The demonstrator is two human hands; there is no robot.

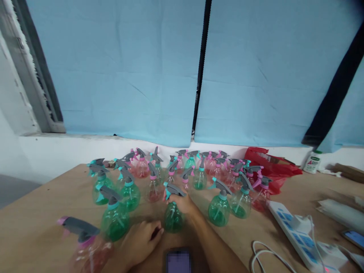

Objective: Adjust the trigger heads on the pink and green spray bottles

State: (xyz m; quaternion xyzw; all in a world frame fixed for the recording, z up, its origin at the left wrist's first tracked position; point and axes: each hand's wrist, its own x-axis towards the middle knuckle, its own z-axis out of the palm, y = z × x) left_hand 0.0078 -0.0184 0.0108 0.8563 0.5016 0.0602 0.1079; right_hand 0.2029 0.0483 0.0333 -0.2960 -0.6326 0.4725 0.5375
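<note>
My right hand (182,200) is wrapped round the neck of a green spray bottle (173,220) with a grey and turquoise trigger head, which stands upright near the front of the table. Left of it, my left hand (142,240) lies on the table with its fingers curled in, and nothing shows in it. Close to that hand are another green spray bottle (115,223) and, at the lower left, a pink spray bottle (93,252) with a grey and pink head. Two green bottles, one of them the right-hand green bottle (218,210), stand beyond my right forearm.
Several more pink and green spray bottles crowd the back of the wooden table (36,216). A red plastic bag (273,165) and a white bottle (312,162) are at back right. A power strip (295,235) with plugs and a white cable (263,246) lies at right.
</note>
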